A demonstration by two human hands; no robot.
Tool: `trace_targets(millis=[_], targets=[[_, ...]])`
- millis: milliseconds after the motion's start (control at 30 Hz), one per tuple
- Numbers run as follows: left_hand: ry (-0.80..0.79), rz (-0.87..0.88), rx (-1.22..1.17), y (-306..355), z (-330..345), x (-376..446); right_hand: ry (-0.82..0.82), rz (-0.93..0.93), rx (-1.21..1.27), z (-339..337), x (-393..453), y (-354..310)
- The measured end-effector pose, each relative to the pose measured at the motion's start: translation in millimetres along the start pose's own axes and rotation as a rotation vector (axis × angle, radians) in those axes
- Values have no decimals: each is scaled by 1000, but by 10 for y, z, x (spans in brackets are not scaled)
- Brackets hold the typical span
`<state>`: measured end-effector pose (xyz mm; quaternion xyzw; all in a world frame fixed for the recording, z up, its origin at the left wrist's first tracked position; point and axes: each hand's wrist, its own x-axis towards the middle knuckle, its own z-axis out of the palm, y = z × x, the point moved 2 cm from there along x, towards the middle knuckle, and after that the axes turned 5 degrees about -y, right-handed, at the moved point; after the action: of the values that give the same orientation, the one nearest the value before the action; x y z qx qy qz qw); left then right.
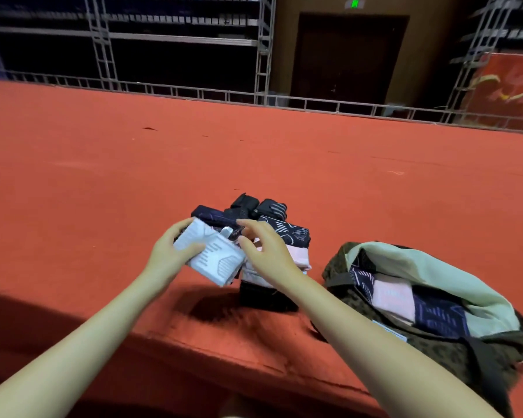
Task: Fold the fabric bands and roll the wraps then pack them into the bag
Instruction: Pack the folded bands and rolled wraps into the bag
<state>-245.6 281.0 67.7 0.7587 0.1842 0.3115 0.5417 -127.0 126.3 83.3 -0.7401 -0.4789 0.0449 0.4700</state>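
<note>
My left hand point(171, 250) grips a folded white fabric band point(215, 257) with a grey printed pattern, lifted above the red surface. My right hand point(266, 251) hovers at the band's right edge, fingers loosely curled; whether they touch it is unclear. Behind the hands lies a pile of folded dark and pink bands point(290, 239) and two black rolled wraps point(255, 206). A black item point(263, 297) lies under my right wrist. At the right sits an open olive bag point(435, 348) with pale green lining, holding folded navy and pink bands point(405, 303).
The red carpeted platform point(133, 176) stretches far to the left and back. Its front edge drops off below my forearms. Metal truss railing point(254, 98) runs along the back edge. A bag strap point(489, 372) hangs over the bag's front.
</note>
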Motion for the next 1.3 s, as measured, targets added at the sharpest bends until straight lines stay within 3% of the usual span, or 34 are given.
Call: trace_targets(millis=[133,333,533,800,933,1067,1200,1300], targets=[[-24,201,-97,759,109,-48,-74,-7,199,-143,29,-231],[-35,273,-187,1251,730,-45,88,-61,462,-589,-167,-324],[-106,144,-372,1309,1641,-19,373,51,494,-1140,-539,44],[-377,-85,-465,1128,2781,-155,633,258,503,-1749,-1063,691],[-458,50,15,881,3095,-102,660,436,402,-1947,-1292,1054],[-443,201,569,455,3134,-32,433,711,307,-1941,-1558,1442],[-519,191,740,83,3109,-56,379,757,183,-1895,-1534,1535],[-389,124,686,30,3067,-91,364,775,133,-1879,-1434,1554]])
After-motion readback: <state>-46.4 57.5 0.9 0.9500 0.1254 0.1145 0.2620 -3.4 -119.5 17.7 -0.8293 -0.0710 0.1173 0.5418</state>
